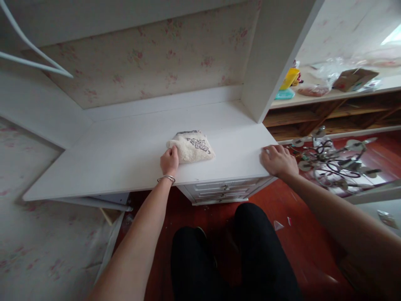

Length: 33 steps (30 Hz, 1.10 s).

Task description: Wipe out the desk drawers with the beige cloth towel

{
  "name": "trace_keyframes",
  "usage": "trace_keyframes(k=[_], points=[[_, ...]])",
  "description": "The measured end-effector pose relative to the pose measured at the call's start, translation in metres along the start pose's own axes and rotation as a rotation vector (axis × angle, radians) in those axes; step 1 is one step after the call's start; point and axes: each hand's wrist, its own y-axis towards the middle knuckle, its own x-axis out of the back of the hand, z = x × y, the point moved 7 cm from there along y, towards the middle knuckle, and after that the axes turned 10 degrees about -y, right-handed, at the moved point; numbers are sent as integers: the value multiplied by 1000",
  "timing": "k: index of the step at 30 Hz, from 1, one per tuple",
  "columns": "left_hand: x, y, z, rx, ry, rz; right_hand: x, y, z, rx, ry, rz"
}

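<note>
A folded cream cloth [193,147] with a dark pattern lies on the white desk top [125,154], near its front edge. My left hand [169,161], with a metal bangle on the wrist, is closed on the cloth's near left corner. My right hand [278,160] rests on the desk's front right corner with its fingers spread flat, holding nothing.
A white upright panel [269,62] rises at the desk's right. Drawers [224,190] sit under the top. A chandelier [332,161] lies on the red floor at right. A wooden shelf [328,94] behind it carries boxes and bags. My dark-trousered knees [232,255] are below.
</note>
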Motion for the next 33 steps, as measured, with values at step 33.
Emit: trace_keyframes(k=[33], points=[[8, -6, -4, -9, -76, -58, 3, -9, 0, -78, 87, 64]])
